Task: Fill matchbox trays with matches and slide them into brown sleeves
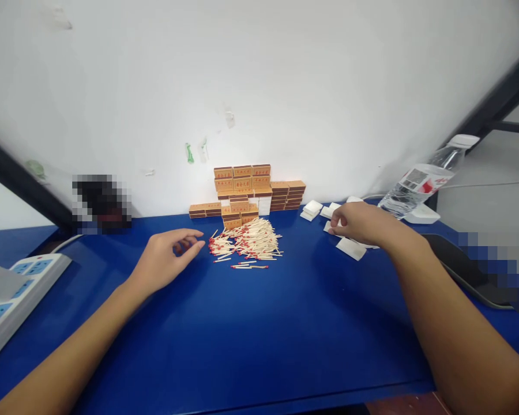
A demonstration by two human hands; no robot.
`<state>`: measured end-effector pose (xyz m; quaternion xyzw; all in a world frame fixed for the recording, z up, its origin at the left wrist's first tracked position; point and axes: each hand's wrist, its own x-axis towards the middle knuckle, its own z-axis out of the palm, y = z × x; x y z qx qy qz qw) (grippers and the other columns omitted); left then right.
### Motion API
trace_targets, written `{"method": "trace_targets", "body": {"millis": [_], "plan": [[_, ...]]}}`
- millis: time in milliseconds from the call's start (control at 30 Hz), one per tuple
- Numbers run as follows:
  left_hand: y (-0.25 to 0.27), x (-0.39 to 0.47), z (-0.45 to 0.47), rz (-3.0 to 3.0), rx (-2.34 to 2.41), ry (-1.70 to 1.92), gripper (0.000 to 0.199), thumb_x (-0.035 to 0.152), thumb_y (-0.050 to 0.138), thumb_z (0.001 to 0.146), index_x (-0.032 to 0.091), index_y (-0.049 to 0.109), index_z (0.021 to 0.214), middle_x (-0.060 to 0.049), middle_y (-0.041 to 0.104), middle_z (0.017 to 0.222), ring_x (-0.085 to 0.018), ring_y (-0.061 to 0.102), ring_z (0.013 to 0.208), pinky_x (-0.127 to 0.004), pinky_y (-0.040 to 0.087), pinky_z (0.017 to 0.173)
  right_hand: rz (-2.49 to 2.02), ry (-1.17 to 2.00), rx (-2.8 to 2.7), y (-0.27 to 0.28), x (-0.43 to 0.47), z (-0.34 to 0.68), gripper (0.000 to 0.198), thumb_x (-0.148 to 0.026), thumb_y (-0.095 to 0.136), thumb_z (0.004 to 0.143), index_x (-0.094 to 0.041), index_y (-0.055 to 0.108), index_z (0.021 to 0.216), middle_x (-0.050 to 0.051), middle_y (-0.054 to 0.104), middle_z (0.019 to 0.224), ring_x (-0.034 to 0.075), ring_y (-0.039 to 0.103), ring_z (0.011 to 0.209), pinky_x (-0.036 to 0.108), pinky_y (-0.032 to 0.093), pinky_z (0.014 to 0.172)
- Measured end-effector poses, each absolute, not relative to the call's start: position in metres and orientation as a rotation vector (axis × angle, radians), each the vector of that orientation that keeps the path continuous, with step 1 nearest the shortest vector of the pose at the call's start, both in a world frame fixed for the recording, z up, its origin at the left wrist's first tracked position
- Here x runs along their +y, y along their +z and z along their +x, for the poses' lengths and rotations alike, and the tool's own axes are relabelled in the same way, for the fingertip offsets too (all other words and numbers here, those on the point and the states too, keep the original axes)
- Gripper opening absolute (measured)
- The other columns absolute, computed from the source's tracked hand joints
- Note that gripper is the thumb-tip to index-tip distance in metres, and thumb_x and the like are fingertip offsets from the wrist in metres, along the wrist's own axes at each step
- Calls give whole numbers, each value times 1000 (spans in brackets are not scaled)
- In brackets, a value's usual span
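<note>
My left hand [164,258] hovers just left of a heap of red-tipped matches [259,239], its thumb and fingers apart with nothing between them. On the right, my right hand [350,223] is over a scatter of flat white card pieces [351,249]. Its thumb and forefinger are pinched close together at one of these pieces; what they grip, if anything, is not clear. Small orange matchboxes [243,183] are stacked behind the heap against the wall, some with white sides facing out. A few loose matches [249,266] lie in front of the heap.
A clear plastic bottle [424,178] leans at the right behind my right forearm, near a white flat device [421,214]. A dark pad [450,265] lies beside that forearm. At the left edge sits a white power strip [38,271] on the blue table [251,334].
</note>
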<state>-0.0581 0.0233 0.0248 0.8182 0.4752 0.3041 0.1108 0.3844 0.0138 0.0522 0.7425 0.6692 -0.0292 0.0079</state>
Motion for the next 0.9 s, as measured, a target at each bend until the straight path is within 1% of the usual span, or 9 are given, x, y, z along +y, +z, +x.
{"method": "trace_targets", "body": {"millis": [200,300,400,500,567,600,667,800,900], "plan": [[17,14,-55,2761,1192,736,34,45,56,102,24,76,120,-4,79,97,-16,68,72,-29,54,72,2272,-106,2125,39,23,380,14,-24,66,85,-19,75,77,11,76,87,22,65,72,32,40,61],[18,9,-51,2842,1125,762,32,42,54,103,25,76,119,-4,79,96,-15,68,69,-28,53,68,2245,-77,2199,43,22,374,11,-21,64,84,-19,74,80,10,75,86,22,64,73,32,41,63],[19,0,-45,2907,1063,806,29,40,57,102,22,77,110,-3,77,85,-15,68,67,-28,50,65,2142,-107,2532,52,6,346,10,-21,63,85,-20,73,82,7,73,80,19,62,69,31,41,64],[20,-15,-35,2894,994,809,32,50,65,97,19,76,101,-1,71,72,-16,67,64,-28,48,61,1781,-327,2978,56,-24,295,10,-25,64,89,-22,71,83,3,70,81,17,61,73,29,42,67],[20,-26,-27,2853,964,746,45,58,72,89,19,74,112,-1,72,76,-16,67,64,-29,49,61,1509,-618,3056,52,-44,258,10,-22,63,92,-22,69,84,1,69,82,15,61,75,27,43,69],[21,-30,-24,2832,955,705,53,60,75,85,19,72,118,-1,73,79,-17,67,65,-29,49,61,1428,-696,3069,49,-53,241,9,-19,63,92,-21,68,85,1,68,83,15,61,76,27,43,69],[21,-36,-20,2813,941,621,59,63,78,80,18,71,116,-1,73,82,-19,68,67,-30,47,60,1342,-742,3098,41,-64,218,9,-15,63,94,-19,67,87,2,67,90,14,60,79,27,43,70],[20,-36,-19,2792,996,485,44,60,75,82,19,71,96,-1,71,79,-20,66,67,-32,42,58,1347,-895,3149,35,-59,207,9,-20,63,98,-19,71,94,2,66,92,13,59,78,26,43,70],[17,-34,-20,2752,996,440,35,54,73,86,20,71,96,-1,71,81,-19,66,68,-31,41,59,1487,-813,3208,38,-33,213,9,-22,64,97,-20,72,93,0,66,83,13,57,74,26,41,67]]}}
